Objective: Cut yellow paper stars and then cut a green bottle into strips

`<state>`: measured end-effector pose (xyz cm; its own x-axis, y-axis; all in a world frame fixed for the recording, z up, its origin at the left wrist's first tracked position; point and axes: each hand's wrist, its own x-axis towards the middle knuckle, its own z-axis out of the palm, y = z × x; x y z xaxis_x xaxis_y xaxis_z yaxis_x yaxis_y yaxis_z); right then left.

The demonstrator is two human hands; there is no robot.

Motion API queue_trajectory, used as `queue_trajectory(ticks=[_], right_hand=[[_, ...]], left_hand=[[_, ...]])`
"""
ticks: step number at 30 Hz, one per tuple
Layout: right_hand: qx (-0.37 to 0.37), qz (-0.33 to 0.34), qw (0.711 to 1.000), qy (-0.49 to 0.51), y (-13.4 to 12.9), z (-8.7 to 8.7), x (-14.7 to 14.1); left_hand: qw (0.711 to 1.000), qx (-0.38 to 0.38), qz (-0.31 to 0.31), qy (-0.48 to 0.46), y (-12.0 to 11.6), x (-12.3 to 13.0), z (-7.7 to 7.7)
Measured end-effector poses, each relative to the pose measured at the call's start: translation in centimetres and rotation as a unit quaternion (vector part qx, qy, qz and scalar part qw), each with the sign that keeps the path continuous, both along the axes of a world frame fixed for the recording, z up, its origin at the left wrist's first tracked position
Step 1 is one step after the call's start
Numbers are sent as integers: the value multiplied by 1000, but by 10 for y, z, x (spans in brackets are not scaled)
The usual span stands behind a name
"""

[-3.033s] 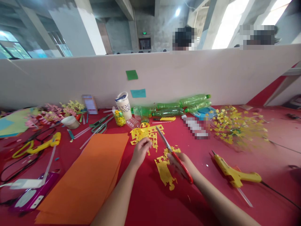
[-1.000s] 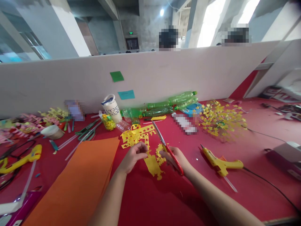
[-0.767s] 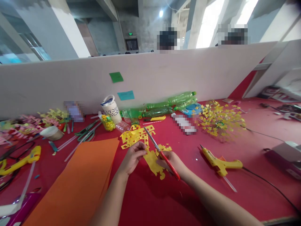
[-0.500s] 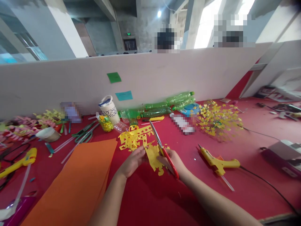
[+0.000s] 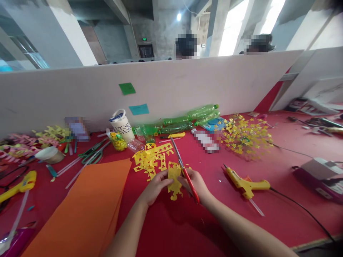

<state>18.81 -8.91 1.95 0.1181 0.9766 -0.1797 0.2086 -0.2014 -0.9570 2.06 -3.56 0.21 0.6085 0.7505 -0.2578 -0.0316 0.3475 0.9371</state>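
Observation:
My left hand [image 5: 157, 186] pinches the left edge of a yellow paper piece [image 5: 174, 181] with a ragged, cut-out lower end. My right hand [image 5: 199, 185] grips a pair of scissors [image 5: 190, 184] with red handles, its blades pointing up and away from me. The right fingertips also reach the paper's right edge. Just beyond both hands lies a heap of yellow paper scraps [image 5: 150, 160] with star-shaped holes. A few small yellow bits lie behind the scissors.
Orange sheets [image 5: 80, 207] lie at left, a yellow glue gun [image 5: 246, 182] with cord at right. Green plastic bottles [image 5: 177, 121], a white cup [image 5: 122, 126] and a yellow star decoration [image 5: 243, 137] stand along the white partition [image 5: 80, 92]. Heads of people show behind it.
The yellow paper has turned more upright and faces me, with the left hand's thumb now across its edge. The scissors stay in my right hand. The view has shifted slightly.

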Motion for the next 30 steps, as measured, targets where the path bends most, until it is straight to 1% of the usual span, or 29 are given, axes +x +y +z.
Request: queue_trajectory(ticks=[3, 5, 7, 8, 10, 12, 14, 17, 20, 22, 24, 27, 30], right_hand=[[-1, -8, 1000, 11, 0, -1, -1], [-1, 2, 1000, 22, 0, -1, -1], [3, 18, 999, 30, 1, 0, 0], [4, 26, 999, 29, 1, 2, 2], [-3, 42, 999, 7, 1, 5, 5], [-9, 75, 996, -41, 1, 9, 9], [-3, 112, 989, -97, -1, 11, 13], [-2, 153, 975, -164, -3, 11, 16], [-16, 177, 965, -192, -4, 10, 15], [-19, 179, 965, -191, -4, 10, 15], [-17, 183, 967, -178, -5, 10, 14], [-19, 198, 970, -142, -5, 10, 13], [-32, 207, 973, -100, -5, 7, 13]], left_hand=[[1000, 4, -6, -11, -3, 4, -1], [1000, 9, -8, -20, -4, 6, 0], [1000, 7, 7, -25, -2, 6, 1], [999, 7, 27, -27, -1, 5, 2], [995, 15, 92, -35, 4, 3, 3], [984, 28, 168, -48, 10, -2, 4], [971, 37, 230, -59, 16, -7, 4], [951, 44, 300, -64, 23, -13, 3], [934, 51, 350, -53, 26, -17, 3], [931, 54, 359, -44, 26, -18, 4], [934, 59, 350, -41, 25, -18, 4], [939, 66, 333, -49, 24, -18, 6], [940, 67, 330, -55, 22, -17, 7]])
